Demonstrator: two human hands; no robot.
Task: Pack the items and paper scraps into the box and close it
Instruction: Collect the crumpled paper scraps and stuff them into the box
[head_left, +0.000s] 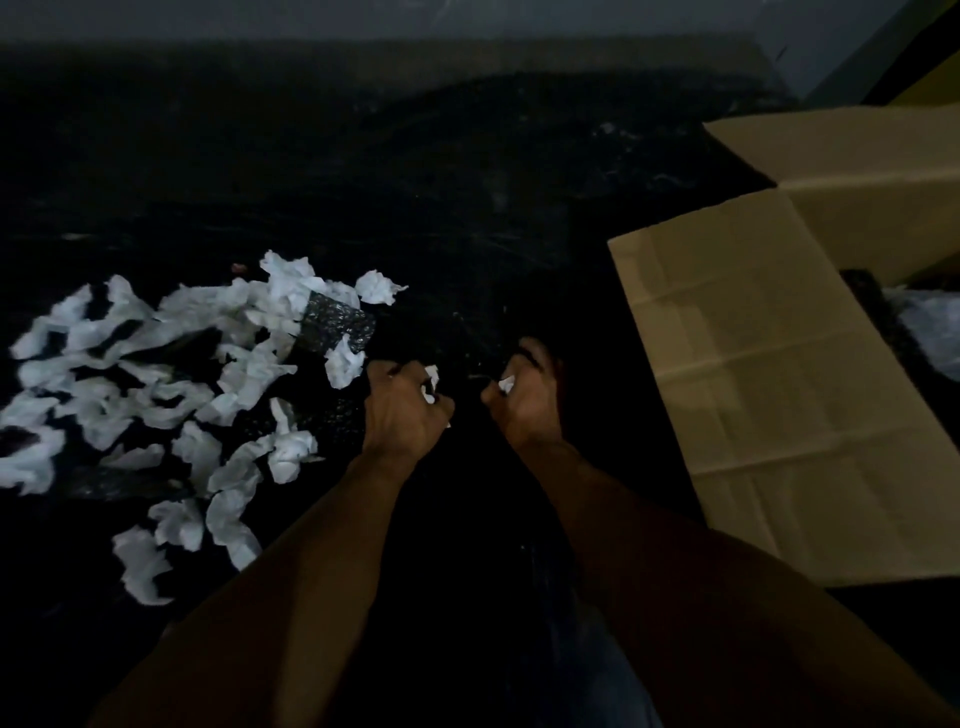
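Head view, dim light, left to right. Scraps (156, 395): crumpled white paper, many pieces, scattered in a loose heap over the left of the dark worktop (467, 208). Speckled dark item (335, 325): lying at the heap's right edge, partly under scraps; what it is cannot be told. Left hand (405, 410): just right of the heap, fist closed around a white scrap that shows between the fingers. Right hand (524, 395): near the left hand but apart from it, fingers curled closed on a small white scrap at the fingertips. Both forearms reach in from the bottom edge. Box (883, 218): brown cardboard, at the right, open; its near flap (779, 389) lies spread toward the hands, a far flap stands behind. Interior: dark, with something pale and crinkled (930, 322) inside at the right edge, too dim to identify. Far wall: grey, along the top.
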